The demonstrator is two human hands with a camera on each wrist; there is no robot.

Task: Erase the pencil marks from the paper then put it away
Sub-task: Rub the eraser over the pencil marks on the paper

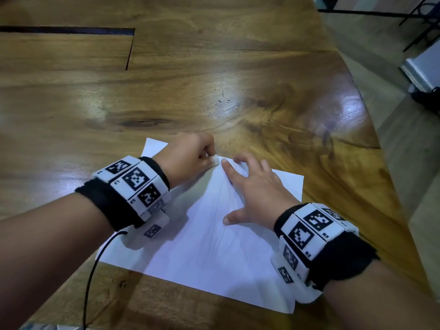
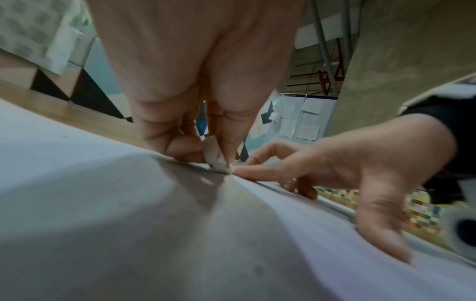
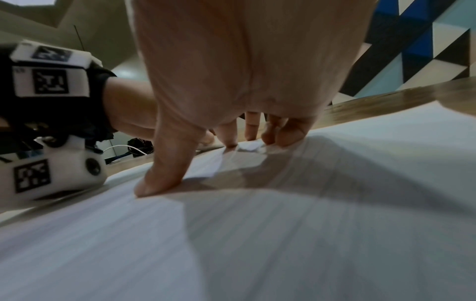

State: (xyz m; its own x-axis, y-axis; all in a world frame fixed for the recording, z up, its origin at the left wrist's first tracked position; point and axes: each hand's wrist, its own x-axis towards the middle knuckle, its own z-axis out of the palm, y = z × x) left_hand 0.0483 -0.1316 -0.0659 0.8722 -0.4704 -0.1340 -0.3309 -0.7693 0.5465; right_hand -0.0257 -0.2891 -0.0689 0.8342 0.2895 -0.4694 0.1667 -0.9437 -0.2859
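A white sheet of paper (image 1: 214, 253) lies on the wooden table (image 1: 166, 91), with faint pencil lines across its middle. At the sheet's far edge my left hand (image 1: 207, 156) pinches a small whitish eraser (image 1: 215, 160) between thumb and fingers. The left wrist view shows the eraser (image 2: 217, 157) with its tip down on the paper (image 2: 103, 224), in my left hand (image 2: 203, 150). My right hand (image 1: 247, 194) lies spread on the paper just right of the eraser, fingers and thumb pressing the sheet flat. In the right wrist view its thumb and fingertips (image 3: 273, 138) touch the paper (image 3: 257, 244).
The table's curved right edge (image 1: 371, 129) drops to a floor with dark chair legs (image 1: 414, 25). A dark slot (image 1: 129, 46) is cut in the tabletop at far left. A black cable (image 1: 91, 272) runs from my left wrist band toward me.
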